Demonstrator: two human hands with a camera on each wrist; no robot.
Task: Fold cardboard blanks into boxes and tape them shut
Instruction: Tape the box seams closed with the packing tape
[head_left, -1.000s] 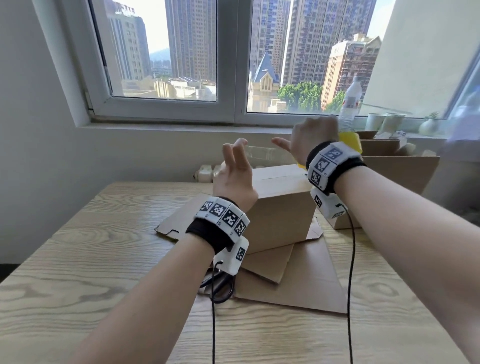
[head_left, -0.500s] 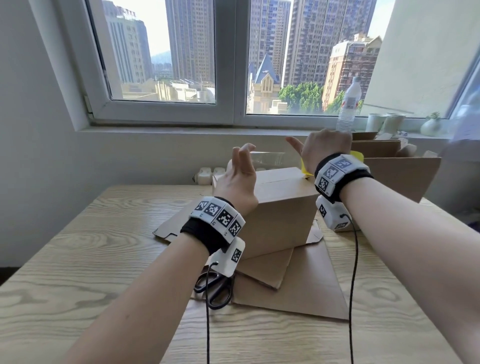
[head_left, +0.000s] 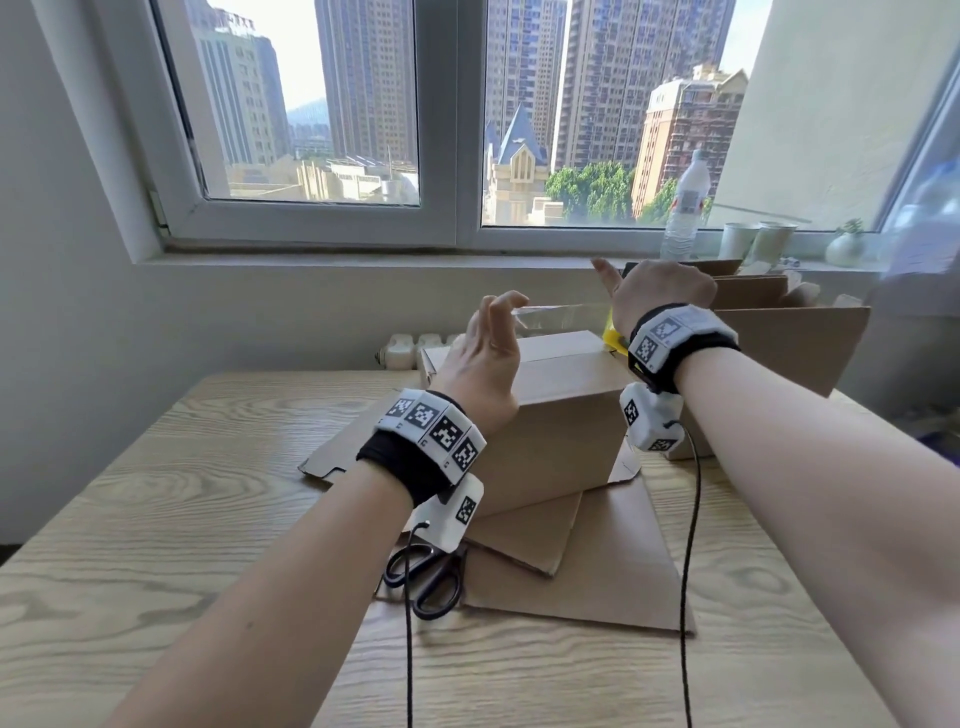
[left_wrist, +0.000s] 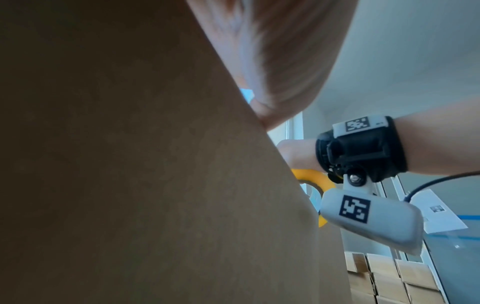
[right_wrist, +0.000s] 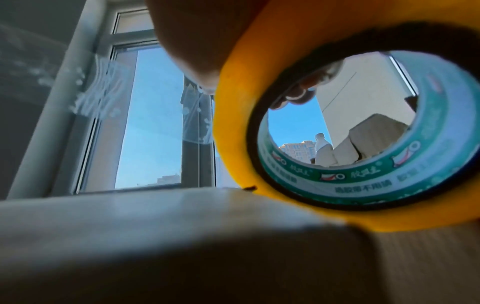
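Observation:
A folded brown cardboard box (head_left: 561, 415) stands on flat blanks (head_left: 597, 571) in the middle of the table. My right hand (head_left: 660, 291) grips a yellow tape roll (head_left: 615, 338) at the right end of the box top; the right wrist view shows the roll (right_wrist: 233, 144) touching the box edge (right_wrist: 155, 226). A clear tape strip (head_left: 561, 314) runs from the roll, just above the box top, to my left hand (head_left: 488, 358). That hand's lightly curled fingertips hold the strip's end. The left wrist view is mostly the box wall (left_wrist: 130, 164).
Black scissors (head_left: 426, 571) lie on the wooden table (head_left: 156, 519) under my left wrist. A larger open carton (head_left: 795, 348) stands at the right. On the windowsill are a water bottle (head_left: 685, 208) and paper cups (head_left: 753, 239). Several folded boxes (left_wrist: 389, 277) are stacked behind.
My right hand has carried the roll a little right and down to the box's right top edge. The strip between my hands has grown longer. My left hand has hardly moved.

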